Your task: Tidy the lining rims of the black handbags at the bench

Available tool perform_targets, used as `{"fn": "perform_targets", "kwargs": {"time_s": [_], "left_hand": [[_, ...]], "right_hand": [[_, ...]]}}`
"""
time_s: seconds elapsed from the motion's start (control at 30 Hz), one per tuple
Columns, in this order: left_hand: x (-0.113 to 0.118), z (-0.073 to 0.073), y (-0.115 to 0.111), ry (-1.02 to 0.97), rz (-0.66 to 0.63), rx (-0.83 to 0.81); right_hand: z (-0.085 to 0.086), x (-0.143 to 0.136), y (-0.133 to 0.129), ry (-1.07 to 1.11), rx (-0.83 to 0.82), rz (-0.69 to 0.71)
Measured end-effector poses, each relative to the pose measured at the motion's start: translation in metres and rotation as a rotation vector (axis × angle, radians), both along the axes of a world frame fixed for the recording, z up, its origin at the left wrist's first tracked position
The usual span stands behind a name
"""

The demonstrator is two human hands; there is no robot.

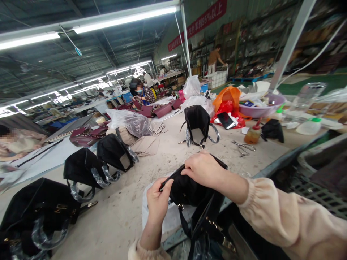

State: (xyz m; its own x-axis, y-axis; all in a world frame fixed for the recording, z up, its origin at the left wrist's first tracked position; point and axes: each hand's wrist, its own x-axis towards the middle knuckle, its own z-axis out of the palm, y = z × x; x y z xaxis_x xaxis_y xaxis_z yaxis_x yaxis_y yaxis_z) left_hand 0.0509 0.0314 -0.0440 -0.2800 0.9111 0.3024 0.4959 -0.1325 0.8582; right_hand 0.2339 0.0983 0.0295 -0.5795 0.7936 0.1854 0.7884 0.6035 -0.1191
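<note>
A black handbag (187, 191) lies tilted at the table's front edge, its gold-coloured hardware and strap hanging toward me. My left hand (158, 198) pinches the left end of its dark rim between thumb and fingers. Farther along the same rim, my right hand (202, 168) is closed over the edge, fingers curled and partly hidden. Under the bag is a white sheet (146, 206). Just beyond my hands stands another black handbag (197, 122), open at the top, its handles wrapped in clear plastic.
Several black handbags (35, 206) line the left side. Scissors (244, 147), a bottle of amber liquid (252, 134), a phone (226, 120) and a purple basin (261, 108) are on the right. Beige panels (146, 144) lie mid-table. A grey crate (320, 195) sits beside the table. Other people work farther off.
</note>
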Motion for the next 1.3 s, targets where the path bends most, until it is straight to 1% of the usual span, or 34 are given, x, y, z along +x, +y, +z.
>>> {"fn": "perform_targets", "kwargs": {"time_s": [0.27, 0.5, 0.73, 0.9, 1.1, 1.3], "left_hand": [[0.000, 0.004, -0.001, 0.028, -0.001, -0.020], [0.000, 0.003, -0.002, 0.029, -0.008, -0.018], [0.002, 0.004, -0.002, 0.026, -0.013, -0.027], [0.003, 0.008, 0.002, 0.081, -0.026, -0.067], [0.003, 0.014, 0.009, 0.095, -0.140, -0.051], [0.007, 0.013, 0.016, 0.075, -0.097, -0.059]], "right_hand": [[0.001, -0.003, 0.001, -0.007, -0.004, -0.010], [-0.001, -0.002, 0.002, 0.007, 0.005, -0.013], [0.000, -0.002, 0.002, 0.019, 0.010, -0.023], [-0.002, -0.003, 0.003, 0.012, 0.017, -0.033], [-0.002, -0.003, 0.004, 0.007, 0.030, -0.023], [0.000, 0.001, 0.003, -0.005, 0.011, -0.038]]}}
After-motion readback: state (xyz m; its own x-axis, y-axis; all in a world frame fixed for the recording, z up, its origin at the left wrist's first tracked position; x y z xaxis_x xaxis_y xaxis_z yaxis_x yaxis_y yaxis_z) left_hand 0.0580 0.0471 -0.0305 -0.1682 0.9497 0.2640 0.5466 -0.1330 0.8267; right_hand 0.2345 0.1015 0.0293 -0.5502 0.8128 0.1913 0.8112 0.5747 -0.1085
